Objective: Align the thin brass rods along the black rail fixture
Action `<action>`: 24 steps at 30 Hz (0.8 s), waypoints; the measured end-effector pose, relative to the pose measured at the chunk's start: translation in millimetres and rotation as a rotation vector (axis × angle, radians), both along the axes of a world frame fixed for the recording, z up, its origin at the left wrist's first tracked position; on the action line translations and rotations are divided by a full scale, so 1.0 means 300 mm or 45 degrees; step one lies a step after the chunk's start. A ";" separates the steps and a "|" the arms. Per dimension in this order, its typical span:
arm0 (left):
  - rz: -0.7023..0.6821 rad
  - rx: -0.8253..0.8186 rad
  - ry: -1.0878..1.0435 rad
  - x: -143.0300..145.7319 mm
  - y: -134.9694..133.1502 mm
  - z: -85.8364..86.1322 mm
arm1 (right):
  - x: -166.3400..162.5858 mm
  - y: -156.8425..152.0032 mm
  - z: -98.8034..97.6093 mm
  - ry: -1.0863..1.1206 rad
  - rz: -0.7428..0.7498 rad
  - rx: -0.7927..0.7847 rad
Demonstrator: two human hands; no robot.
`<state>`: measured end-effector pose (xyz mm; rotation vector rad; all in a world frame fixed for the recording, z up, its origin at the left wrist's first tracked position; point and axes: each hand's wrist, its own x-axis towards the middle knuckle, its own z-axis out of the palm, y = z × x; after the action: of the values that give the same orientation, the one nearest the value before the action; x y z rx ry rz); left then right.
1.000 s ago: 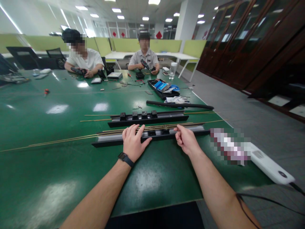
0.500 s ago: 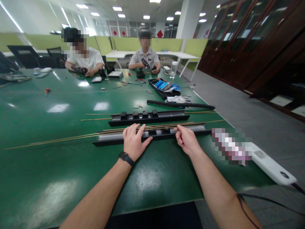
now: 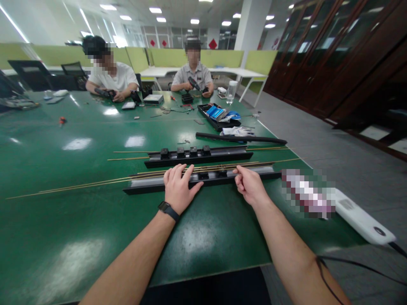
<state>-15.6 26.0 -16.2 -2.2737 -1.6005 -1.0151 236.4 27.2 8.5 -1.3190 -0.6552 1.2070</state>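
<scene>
A long black channel (image 3: 152, 187) with a pale inner strip lies across the green table in front of me. Several thin brass rods (image 3: 104, 184) run along it, with long ends past its left side. Over the channel's middle rests my left hand (image 3: 178, 186), its fingers across the rods and its thumb apart on the near wall. My right hand (image 3: 248, 183) is closed at the channel's right half, thumb and forefinger pinched beside the rods; whatever they hold is hidden. Between the hands, dark blocks (image 3: 221, 173) sit inside the channel.
Behind lies a second channel (image 3: 200, 161) with several black blocks and brass rods. Farther back are a black strip (image 3: 241, 139), white gloves (image 3: 238, 131) and a black tray (image 3: 219, 123). A white power strip (image 3: 362, 218) stands right. Two people sit across, one holding a power drill (image 3: 193, 83).
Both hands keep nearly the same pose and place on the channel. The view has shifted very slightly.
</scene>
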 end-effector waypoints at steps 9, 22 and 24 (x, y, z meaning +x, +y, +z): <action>-0.003 -0.010 0.000 0.000 0.000 -0.005 | 0.004 -0.001 0.001 0.006 -0.040 -0.013; 0.004 -0.016 0.006 0.001 -0.002 0.001 | 0.002 -0.002 0.010 0.013 -0.066 -0.018; 0.000 -0.020 0.005 0.001 -0.003 0.001 | 0.001 -0.003 0.007 0.001 -0.014 -0.014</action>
<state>-15.4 25.1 -15.7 -2.2841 -1.6131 -1.0009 236.6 26.2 10.6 -1.3297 -0.6410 1.2036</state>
